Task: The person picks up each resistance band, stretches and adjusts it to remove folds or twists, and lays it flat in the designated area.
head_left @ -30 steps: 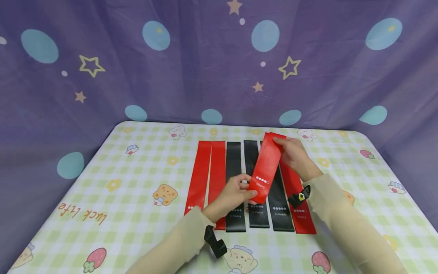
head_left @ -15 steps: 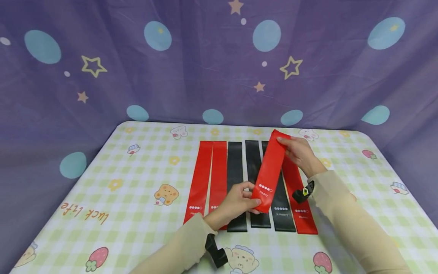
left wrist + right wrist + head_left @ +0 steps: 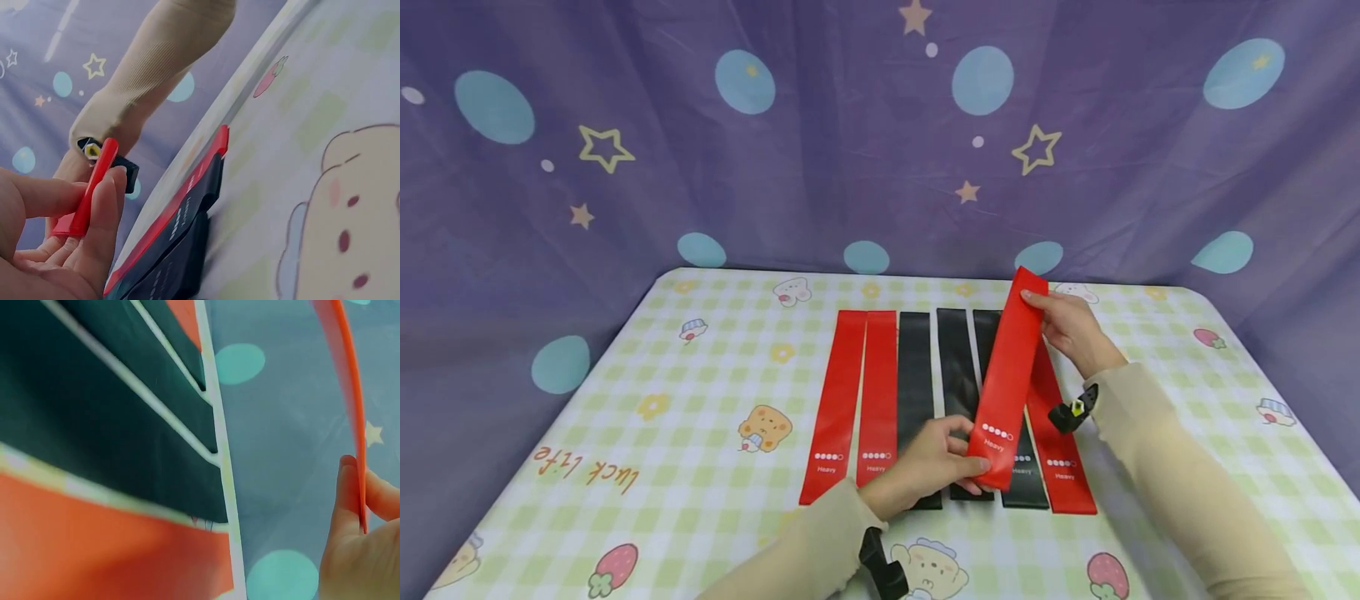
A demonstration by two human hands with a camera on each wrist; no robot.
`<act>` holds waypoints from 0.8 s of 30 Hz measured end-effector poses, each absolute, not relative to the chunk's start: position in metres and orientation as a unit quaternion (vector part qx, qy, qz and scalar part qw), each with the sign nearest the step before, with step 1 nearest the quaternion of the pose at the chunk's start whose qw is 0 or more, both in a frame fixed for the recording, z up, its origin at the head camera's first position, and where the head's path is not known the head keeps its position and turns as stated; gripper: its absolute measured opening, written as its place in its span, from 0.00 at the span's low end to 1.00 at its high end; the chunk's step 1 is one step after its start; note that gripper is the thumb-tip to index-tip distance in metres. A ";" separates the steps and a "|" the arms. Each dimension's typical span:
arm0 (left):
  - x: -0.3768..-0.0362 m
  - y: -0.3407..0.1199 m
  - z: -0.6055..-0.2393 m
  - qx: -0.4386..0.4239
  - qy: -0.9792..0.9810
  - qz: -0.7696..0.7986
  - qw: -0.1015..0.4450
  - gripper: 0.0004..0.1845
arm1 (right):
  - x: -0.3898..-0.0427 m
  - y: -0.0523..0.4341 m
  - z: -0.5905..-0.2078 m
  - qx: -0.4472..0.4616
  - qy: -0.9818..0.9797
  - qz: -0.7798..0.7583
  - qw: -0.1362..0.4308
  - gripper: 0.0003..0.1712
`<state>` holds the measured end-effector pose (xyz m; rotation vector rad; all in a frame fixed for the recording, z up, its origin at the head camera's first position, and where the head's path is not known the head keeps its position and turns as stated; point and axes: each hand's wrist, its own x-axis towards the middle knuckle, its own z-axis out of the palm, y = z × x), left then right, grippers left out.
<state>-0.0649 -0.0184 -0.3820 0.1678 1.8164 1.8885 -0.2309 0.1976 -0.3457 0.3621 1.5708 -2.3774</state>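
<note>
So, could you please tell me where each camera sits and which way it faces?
Head: on the head, looking forward and down at the table; both hands hold the lifted red band.
Left wrist: low, facing across the table; left hand pinches the band.
Right wrist: looks past the right hand at the black bands.
All share the lifted band.

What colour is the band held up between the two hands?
Red, with white dots and "Heavy" printed near one end: the held resistance band, clearest in the head view.

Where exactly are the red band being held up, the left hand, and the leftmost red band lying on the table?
held red band (image 3: 1009, 383), head view, middle of its length
left hand (image 3: 928, 467), head view, back of the hand
leftmost red band (image 3: 838, 400), head view, middle of the strip
</note>
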 end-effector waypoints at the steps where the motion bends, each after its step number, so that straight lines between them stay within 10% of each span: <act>1: -0.064 -0.017 -0.382 0.061 0.666 0.697 0.259 0.12 | -0.232 0.199 -0.346 0.127 0.547 -0.817 0.130 0.09; 24: -0.058 0.030 -0.393 0.077 0.660 0.688 0.292 0.02 | -0.260 0.227 -0.364 0.166 0.648 -0.738 0.083 0.22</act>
